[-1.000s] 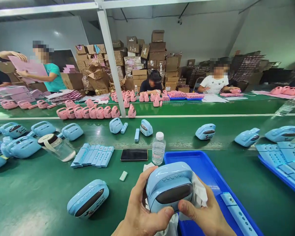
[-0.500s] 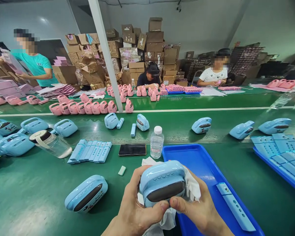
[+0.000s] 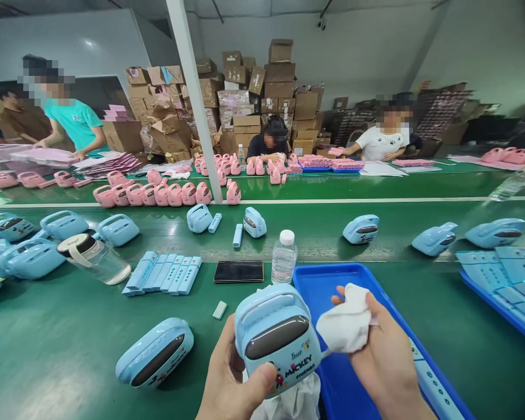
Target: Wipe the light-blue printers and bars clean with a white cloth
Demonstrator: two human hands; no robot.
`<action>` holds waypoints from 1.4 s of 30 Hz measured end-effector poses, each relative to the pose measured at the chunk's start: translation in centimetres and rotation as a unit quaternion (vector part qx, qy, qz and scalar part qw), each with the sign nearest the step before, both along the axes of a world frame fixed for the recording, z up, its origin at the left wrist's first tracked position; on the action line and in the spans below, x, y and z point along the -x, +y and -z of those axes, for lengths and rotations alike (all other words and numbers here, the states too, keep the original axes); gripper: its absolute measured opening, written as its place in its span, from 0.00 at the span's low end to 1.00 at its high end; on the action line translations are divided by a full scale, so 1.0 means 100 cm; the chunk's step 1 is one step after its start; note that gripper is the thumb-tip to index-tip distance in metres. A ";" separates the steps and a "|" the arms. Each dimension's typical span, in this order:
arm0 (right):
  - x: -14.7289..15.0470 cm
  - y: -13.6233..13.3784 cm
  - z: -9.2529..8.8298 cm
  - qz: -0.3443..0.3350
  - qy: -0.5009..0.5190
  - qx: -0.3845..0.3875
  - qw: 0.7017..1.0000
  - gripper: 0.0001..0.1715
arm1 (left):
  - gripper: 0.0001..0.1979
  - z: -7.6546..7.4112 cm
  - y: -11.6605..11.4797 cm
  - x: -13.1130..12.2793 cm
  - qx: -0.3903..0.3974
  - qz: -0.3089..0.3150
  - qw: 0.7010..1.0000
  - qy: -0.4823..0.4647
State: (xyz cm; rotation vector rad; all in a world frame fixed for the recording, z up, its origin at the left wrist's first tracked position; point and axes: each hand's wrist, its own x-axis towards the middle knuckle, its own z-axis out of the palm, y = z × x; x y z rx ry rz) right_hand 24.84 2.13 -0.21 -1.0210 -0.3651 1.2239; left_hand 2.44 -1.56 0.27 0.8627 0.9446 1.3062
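"Light-blue portable speaker (image 3: 277, 341): what's printed on it?"

"'True Mickey Friends', in dark letters beside a small cartoon figure (image 3: 280, 380) (anything smaller is too tiny to read)."

"And the hands?"

"They're well apart. The left hand (image 3: 230, 379) grips the speaker from below, thumb (image 3: 262, 376) across its front. The right hand (image 3: 382, 356) pinches a crumpled white cloth (image 3: 347, 321)."

"Where's the speaker?"

"Held up over the near left edge of the blue tray (image 3: 328, 291), with the right hand above the tray."

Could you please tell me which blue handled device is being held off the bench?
It is the blue device gripped in the left hand, showing its Mickey print; all the others rest on the green bench.
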 end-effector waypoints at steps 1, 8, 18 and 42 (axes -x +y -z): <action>0.001 0.000 -0.005 0.005 0.016 0.005 1.000 0.17 | 0.37 0.001 0.000 -0.001 0.006 -0.003 1.000 -0.009; 0.055 -0.026 -0.009 -0.062 -0.245 -0.099 0.963 0.24 | 0.36 0.002 0.002 -0.011 -0.058 -0.009 0.997 0.043; 0.067 -0.033 0.015 -0.053 -0.607 -0.389 0.691 0.32 | 0.33 0.017 0.003 -0.005 -0.110 -0.043 0.981 0.154; 0.060 -0.027 0.015 -0.194 -0.176 -0.143 0.954 0.44 | 0.39 0.005 0.004 -0.013 -0.073 -0.072 0.995 0.024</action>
